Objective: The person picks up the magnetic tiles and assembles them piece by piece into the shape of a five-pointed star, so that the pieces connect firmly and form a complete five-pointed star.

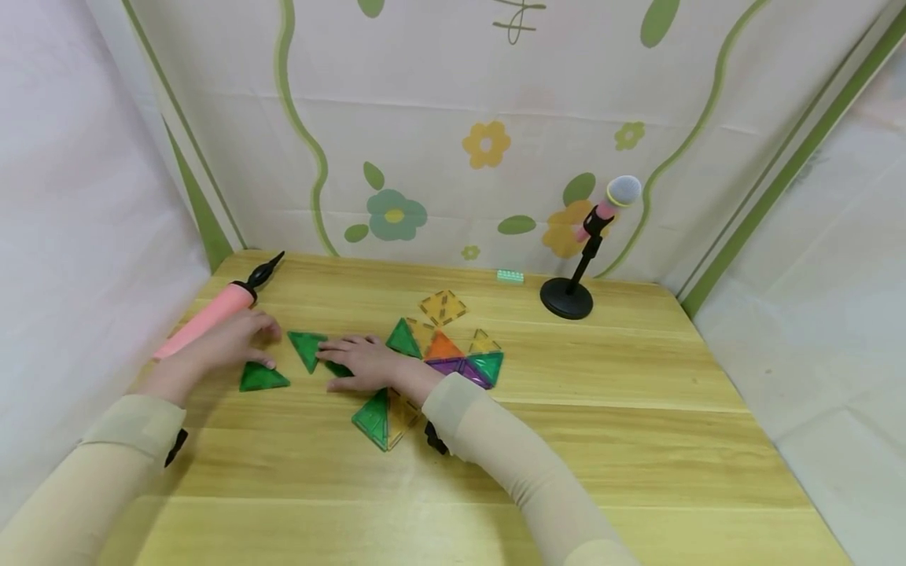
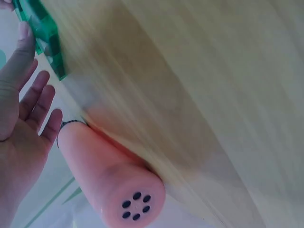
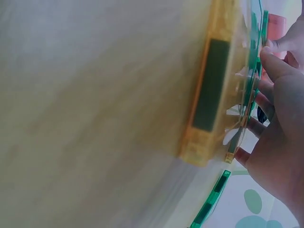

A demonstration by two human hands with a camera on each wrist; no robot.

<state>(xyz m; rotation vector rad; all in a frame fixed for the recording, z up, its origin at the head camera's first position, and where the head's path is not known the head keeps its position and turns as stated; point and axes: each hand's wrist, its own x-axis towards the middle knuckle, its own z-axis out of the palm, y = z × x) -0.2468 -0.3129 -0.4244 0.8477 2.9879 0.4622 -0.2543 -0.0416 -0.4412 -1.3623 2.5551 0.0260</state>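
Note:
My left hand [image 1: 237, 343] is at the left of the table, its thumb touching a green triangular magnetic tile [image 1: 260, 379]. In the left wrist view its other fingers are loosely extended beside a pink balloon pump [image 2: 102, 166]. Another green triangle [image 1: 304, 347] lies between the two hands. My right hand [image 1: 368, 362], palm down with fingers spread, rests over a partly hidden dark green tile [image 1: 340, 369]. Beneath the right wrist lie a green triangle [image 1: 371, 421] and an amber one [image 1: 400, 415], side by side. Beyond that forearm, orange [image 1: 442, 346], purple [image 1: 476, 374], green and amber tiles sit together.
An amber tile piece [image 1: 443, 307] lies behind the group. Farther back are a small mint toy brick [image 1: 510, 277] and a pink toy microphone [image 1: 623, 192] on a black stand [image 1: 566, 299]. Patterned fabric walls [image 1: 439, 181] border the wooden table [image 1: 637, 440].

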